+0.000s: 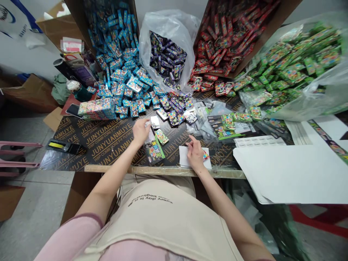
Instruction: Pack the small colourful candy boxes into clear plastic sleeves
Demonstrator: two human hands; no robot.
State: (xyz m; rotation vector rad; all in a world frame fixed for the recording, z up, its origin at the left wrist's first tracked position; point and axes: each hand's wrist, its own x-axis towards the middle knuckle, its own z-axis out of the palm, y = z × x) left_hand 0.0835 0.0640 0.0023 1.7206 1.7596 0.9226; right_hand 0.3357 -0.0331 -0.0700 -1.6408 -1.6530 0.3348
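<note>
My left hand (141,131) is closed, fingers bent together at the top end of a black and green printed box (154,151). What its fingertips pinch, if anything, is too small to make out. A small silver-white packet (154,122) lies just beyond those fingertips, and a green packet (162,137) rests against the box's right side. My right hand (195,152) is over a small stack of white paper (184,159), its fingers loosely bent and apart. Beside its palm a red packet (206,155) shows, partly hidden by the hand.
Heaps of blue packets (127,79), purple packets (168,58) in a plastic bag, red packets (217,43) and green packets (293,69) line the back. A tape dispenser (65,146) sits left; large white sheets (293,174) overhang at right. Clear plastic bags (201,119) lie mid-table.
</note>
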